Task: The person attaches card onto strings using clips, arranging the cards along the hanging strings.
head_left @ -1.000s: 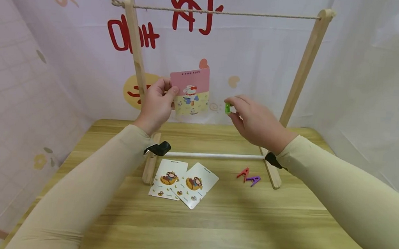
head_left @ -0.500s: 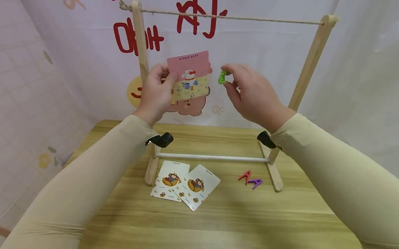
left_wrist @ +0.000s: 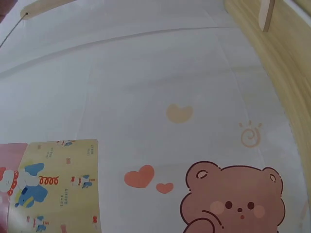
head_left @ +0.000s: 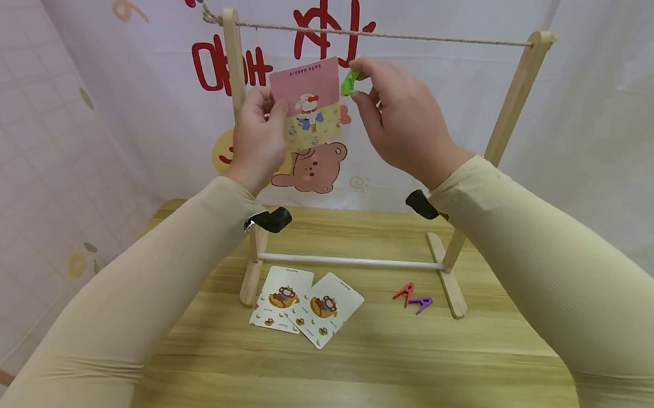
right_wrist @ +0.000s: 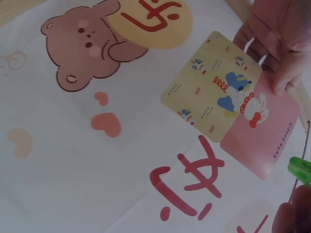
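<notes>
My left hand (head_left: 260,131) pinches the left edge of a pink and yellow card (head_left: 306,103) with a rabbit picture. The card is held up, slightly tilted, below the twine (head_left: 386,35). Close to the card's upper right corner, my right hand (head_left: 406,111) pinches a green clothespin (head_left: 350,82) between thumb and fingers; a small gap separates clothespin and card in the head view. From the right wrist, the card (right_wrist: 233,104) shows whole, and the green clothespin (right_wrist: 300,170) sits at the right edge. Only part of the card (left_wrist: 58,187) appears in the left wrist view.
The twine runs between two wooden posts (head_left: 510,109), joined low down by a white rod (head_left: 351,261). Two overlapping white monkey cards (head_left: 333,310) lie on the wooden table (head_left: 359,386). A red clothespin (head_left: 404,293) and a purple clothespin (head_left: 423,303) lie near the right foot.
Both hands have risen toward the twine, carrying the card and the green clothespin. The right hand has also moved left, bringing the clothespin nearer the card, which has tilted more.
</notes>
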`<state>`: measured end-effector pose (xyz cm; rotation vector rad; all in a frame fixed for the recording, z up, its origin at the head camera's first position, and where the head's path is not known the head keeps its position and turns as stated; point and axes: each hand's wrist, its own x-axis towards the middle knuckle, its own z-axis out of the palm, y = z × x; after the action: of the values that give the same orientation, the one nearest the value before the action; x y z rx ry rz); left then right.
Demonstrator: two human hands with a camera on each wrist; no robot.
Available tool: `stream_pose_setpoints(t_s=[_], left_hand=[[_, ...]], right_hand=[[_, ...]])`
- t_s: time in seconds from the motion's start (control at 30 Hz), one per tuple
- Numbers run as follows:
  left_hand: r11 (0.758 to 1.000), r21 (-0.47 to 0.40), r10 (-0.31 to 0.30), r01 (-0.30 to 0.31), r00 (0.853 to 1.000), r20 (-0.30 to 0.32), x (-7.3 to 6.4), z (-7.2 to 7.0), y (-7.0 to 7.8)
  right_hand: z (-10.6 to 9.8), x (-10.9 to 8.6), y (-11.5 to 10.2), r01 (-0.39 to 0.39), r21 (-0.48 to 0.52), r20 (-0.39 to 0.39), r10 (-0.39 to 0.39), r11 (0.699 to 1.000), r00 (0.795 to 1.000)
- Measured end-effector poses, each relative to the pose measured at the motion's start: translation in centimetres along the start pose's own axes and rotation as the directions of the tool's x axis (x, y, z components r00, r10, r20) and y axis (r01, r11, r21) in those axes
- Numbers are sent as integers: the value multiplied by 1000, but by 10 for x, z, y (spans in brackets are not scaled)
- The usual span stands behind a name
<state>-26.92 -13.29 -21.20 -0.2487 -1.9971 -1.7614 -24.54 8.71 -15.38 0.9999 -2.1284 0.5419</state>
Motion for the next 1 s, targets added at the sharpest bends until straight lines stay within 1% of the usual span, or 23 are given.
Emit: stream_pose_setpoints(t_s=[0.17, 0.27, 0.53, 0.77, 0.9, 1.0], left_hand=[[1000, -23, 4, -5, 1000, -27, 4, 3, 8], [999, -38, 2, -4, 999, -48, 7, 4, 12], [1000, -9, 16, -17, 996, -85, 14, 7, 18], [1000, 2, 7, -7, 993, -115, 18, 8, 25], [1000, -3, 8, -8, 991, -133, 20, 8, 29], [1000, -1, 5, -5, 990, -140, 21, 9, 32]], right_hand=[[0, 15, -4, 14, -2, -44, -14, 1000, 999], [0, 24, -7, 6, -6, -63, -6, 1000, 998], [-2, 44, -13, -9, -41, -74, 6, 999, 997], [1, 58, -16, -26, -56, -77, 22, 998, 997], [3, 64, -17, -52, -63, -82, 47, 997, 996], [4, 68, -17, -80, -82, -72, 75, 993, 995]])
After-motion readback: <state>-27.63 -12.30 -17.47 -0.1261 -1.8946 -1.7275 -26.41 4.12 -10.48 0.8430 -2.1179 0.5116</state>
